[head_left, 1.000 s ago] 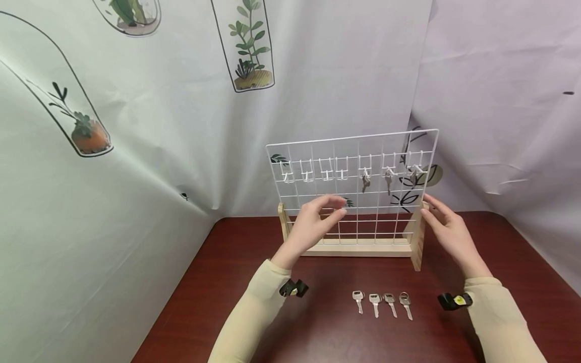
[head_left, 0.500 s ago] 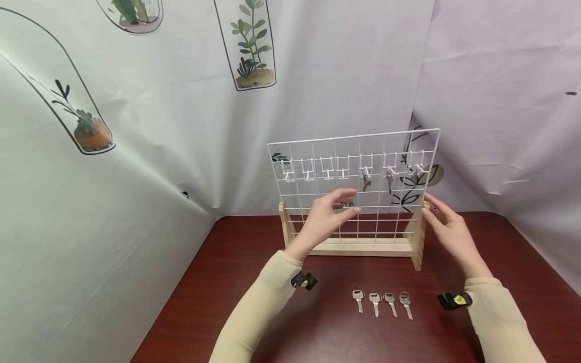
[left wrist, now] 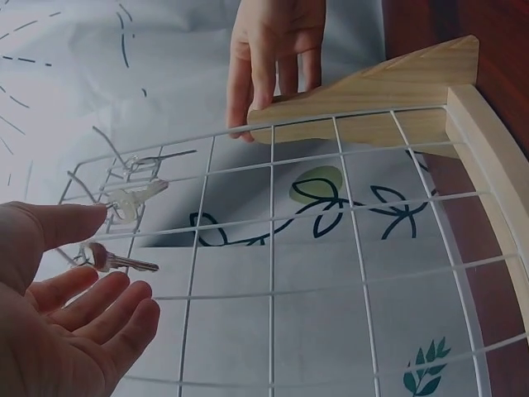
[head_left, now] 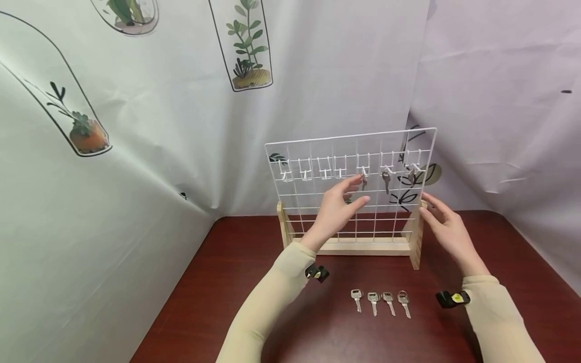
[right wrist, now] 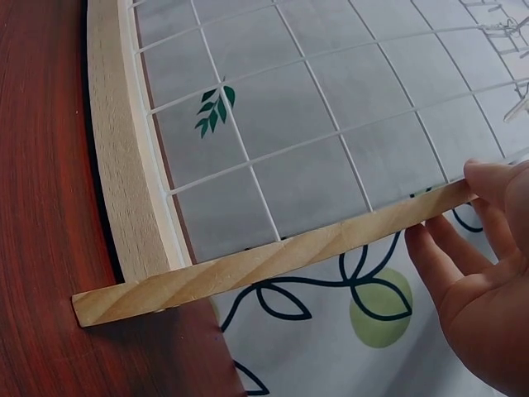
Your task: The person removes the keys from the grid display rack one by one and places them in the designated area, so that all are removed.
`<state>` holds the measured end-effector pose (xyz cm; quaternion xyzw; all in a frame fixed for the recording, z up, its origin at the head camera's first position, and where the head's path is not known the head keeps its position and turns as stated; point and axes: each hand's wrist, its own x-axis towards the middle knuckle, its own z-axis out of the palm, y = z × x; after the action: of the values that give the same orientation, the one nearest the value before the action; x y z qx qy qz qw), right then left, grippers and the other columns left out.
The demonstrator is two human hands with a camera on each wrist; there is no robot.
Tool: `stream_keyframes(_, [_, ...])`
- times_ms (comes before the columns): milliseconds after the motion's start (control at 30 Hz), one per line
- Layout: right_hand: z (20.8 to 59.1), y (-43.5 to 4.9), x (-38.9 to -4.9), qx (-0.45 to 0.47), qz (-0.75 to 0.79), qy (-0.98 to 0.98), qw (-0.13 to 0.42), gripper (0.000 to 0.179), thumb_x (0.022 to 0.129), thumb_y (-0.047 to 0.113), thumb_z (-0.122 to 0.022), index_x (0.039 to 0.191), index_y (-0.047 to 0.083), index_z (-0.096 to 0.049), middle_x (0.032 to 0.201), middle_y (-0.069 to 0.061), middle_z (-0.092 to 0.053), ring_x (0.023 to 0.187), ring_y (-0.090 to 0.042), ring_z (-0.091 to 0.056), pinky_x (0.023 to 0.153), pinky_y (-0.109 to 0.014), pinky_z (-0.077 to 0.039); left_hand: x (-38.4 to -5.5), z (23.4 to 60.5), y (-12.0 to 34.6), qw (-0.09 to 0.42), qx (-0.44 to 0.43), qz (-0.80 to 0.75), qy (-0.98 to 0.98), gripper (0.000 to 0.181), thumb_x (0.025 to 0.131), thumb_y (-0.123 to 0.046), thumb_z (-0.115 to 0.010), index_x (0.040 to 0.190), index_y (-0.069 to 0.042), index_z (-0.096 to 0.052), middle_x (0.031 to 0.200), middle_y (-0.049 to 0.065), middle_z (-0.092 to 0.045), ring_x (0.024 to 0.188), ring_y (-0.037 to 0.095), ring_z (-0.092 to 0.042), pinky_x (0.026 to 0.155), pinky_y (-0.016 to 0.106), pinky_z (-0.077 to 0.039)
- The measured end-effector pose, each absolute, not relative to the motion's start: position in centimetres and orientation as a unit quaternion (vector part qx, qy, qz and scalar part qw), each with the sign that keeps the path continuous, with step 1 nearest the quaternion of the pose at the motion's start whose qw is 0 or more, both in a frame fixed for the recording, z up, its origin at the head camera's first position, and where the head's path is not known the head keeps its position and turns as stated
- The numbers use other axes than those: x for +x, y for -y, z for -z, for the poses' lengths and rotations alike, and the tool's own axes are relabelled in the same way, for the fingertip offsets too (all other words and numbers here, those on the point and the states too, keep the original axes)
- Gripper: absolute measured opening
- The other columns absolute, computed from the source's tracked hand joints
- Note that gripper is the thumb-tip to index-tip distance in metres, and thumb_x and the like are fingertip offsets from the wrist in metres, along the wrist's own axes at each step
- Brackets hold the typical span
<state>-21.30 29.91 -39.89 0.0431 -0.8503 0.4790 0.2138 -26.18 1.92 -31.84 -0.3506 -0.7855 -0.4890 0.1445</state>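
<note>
A white wire grid rack (head_left: 349, 136) stands in a wooden base (head_left: 363, 248), and three keys hang from hooks on its right half. My left hand (head_left: 338, 204) reaches up in front of it, thumb and fingers spread. Its index fingertip overlaps the leftmost hanging key (head_left: 364, 183) in the head view. In the left wrist view a key (left wrist: 124, 261) lies between thumb and fingers, which are parted. My right hand (head_left: 449, 232) pinches the top of the right wooden upright (right wrist: 273, 248) between thumb and fingers. Further right hang a second key (head_left: 386, 182) and a third key (head_left: 412, 176).
Several loose keys (head_left: 373, 303) lie in a row on the dark red table (head_left: 317, 322), in front of the rack. Bare white hooks (head_left: 305, 175) line the grid's left half. A white cloth backdrop with printed plants (head_left: 252, 75) rises behind the table.
My left hand has moved right and up, from the middle of the grid to the leftmost hanging key. The right hand keeps its grip on the upright.
</note>
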Motion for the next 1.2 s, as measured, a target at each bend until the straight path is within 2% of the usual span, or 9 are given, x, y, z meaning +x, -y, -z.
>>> stream_keyframes(133, [40.0, -30.0, -21.5, 0.045, -0.478, 0.851, 0.215, 0.055, 0.105, 0.032, -0.055, 0.156, 0.017, -0.04, 0.147, -0.025, -0.049, 0.133, -0.041, -0.048, 0.082, -0.004, -0.039, -26.5, 32.0, -2.5, 0.152, -0.351, 0.494, 0.781, 0.051, 0.093, -0.017, -0.075, 0.139, -0.004, -0.057, 0.132, 0.009, -0.066, 0.117, 0.019, -0.064, 0.097, 0.033, -0.053])
stream_keyframes(433, [40.0, -30.1, -21.6, 0.044, -0.476, 0.849, 0.224, 0.055, 0.105, 0.033, -0.056, 0.155, 0.016, -0.041, 0.146, -0.023, -0.051, 0.122, 0.001, -0.049, 0.083, -0.004, -0.039, -26.6, 31.5, -3.4, 0.154, -0.335, 0.53, 0.764, 0.037, 0.097, -0.017, -0.068, 0.129, 0.0, -0.062, 0.123, 0.013, -0.069, 0.109, 0.015, -0.067, 0.093, 0.023, -0.053])
stream_keyframes(533, [39.9, -30.0, -21.6, 0.044, -0.475, 0.85, 0.223, 0.054, 0.105, 0.033, -0.056, 0.155, 0.018, -0.041, 0.145, -0.023, -0.052, 0.125, -0.005, -0.051, 0.083, -0.004, -0.039, -26.7, 31.3, -3.6, 0.154, -0.325, 0.537, 0.763, 0.034, 0.099, -0.018, -0.066, 0.127, 0.0, -0.063, 0.118, 0.012, -0.071, 0.103, 0.013, -0.069, 0.089, 0.019, -0.053])
stream_keyframes(667, [39.9, -30.0, -21.4, 0.043, -0.476, 0.851, 0.217, 0.054, 0.105, 0.032, -0.055, 0.155, 0.016, -0.041, 0.145, -0.024, -0.051, 0.131, -0.03, -0.051, 0.082, -0.004, -0.038, -26.6, 31.2, -3.6, 0.156, -0.319, 0.539, 0.764, 0.029, 0.1, -0.017, -0.064, 0.124, -0.001, -0.066, 0.111, 0.012, -0.074, 0.095, 0.011, -0.07, 0.084, 0.017, -0.053])
stream_keyframes(767, [40.0, -29.9, -21.3, 0.042, -0.477, 0.851, 0.216, 0.055, 0.105, 0.033, -0.055, 0.155, 0.017, -0.041, 0.146, -0.024, -0.05, 0.132, -0.029, -0.051, 0.082, -0.004, -0.038, -26.5, 31.2, -3.6, 0.161, -0.317, 0.543, 0.761, 0.025, 0.1, -0.016, -0.063, 0.12, -0.002, -0.069, 0.107, 0.01, -0.075, 0.091, 0.009, -0.07, 0.081, 0.017, -0.054])
stream_keyframes(867, [40.1, -29.9, -21.2, 0.042, -0.479, 0.849, 0.221, 0.054, 0.105, 0.033, -0.055, 0.155, 0.017, -0.042, 0.145, -0.025, -0.051, 0.125, -0.004, -0.051, 0.082, -0.003, -0.039, -26.4, 31.2, -3.6, 0.163, -0.316, 0.551, 0.755, 0.023, 0.1, -0.017, -0.064, 0.117, -0.002, -0.071, 0.103, 0.008, -0.076, 0.088, 0.007, -0.071, 0.078, 0.018, -0.055])
stream_keyframes(1000, [40.3, -30.0, -21.3, 0.044, -0.484, 0.844, 0.226, 0.054, 0.105, 0.029, -0.056, 0.154, 0.014, -0.042, 0.143, -0.026, -0.052, 0.114, 0.012, -0.046, 0.081, -0.002, -0.038, -26.1, 30.9, -3.6, 0.161, -0.317, 0.554, 0.753, 0.023, 0.1, -0.018, -0.065, 0.116, -0.003, -0.072, 0.098, 0.007, -0.077, 0.082, 0.006, -0.07, 0.073, 0.019, -0.054])
stream_keyframes(1067, [40.2, -30.0, -21.3, 0.045, -0.485, 0.844, 0.224, 0.054, 0.105, 0.03, -0.056, 0.155, 0.015, -0.041, 0.143, -0.026, -0.052, 0.115, 0.011, -0.047, 0.081, -0.002, -0.039, -25.9, 30.7, -3.4, 0.159, -0.318, 0.555, 0.752, 0.023, 0.1, -0.018, -0.065, 0.115, -0.002, -0.072, 0.098, 0.007, -0.077, 0.081, 0.007, -0.07, 0.072, 0.019, -0.054])
stream_keyframes(1200, [39.9, -29.8, -21.2, 0.04, -0.48, 0.849, 0.217, 0.054, 0.105, 0.034, -0.055, 0.155, 0.019, -0.041, 0.145, -0.024, -0.052, 0.126, -0.009, -0.052, 0.082, -0.003, -0.039, -25.5, 30.4, -3.2, 0.157, -0.322, 0.557, 0.749, 0.021, 0.1, -0.016, -0.065, 0.114, -0.003, -0.072, 0.097, 0.006, -0.077, 0.081, 0.007, -0.071, 0.073, 0.019, -0.054])
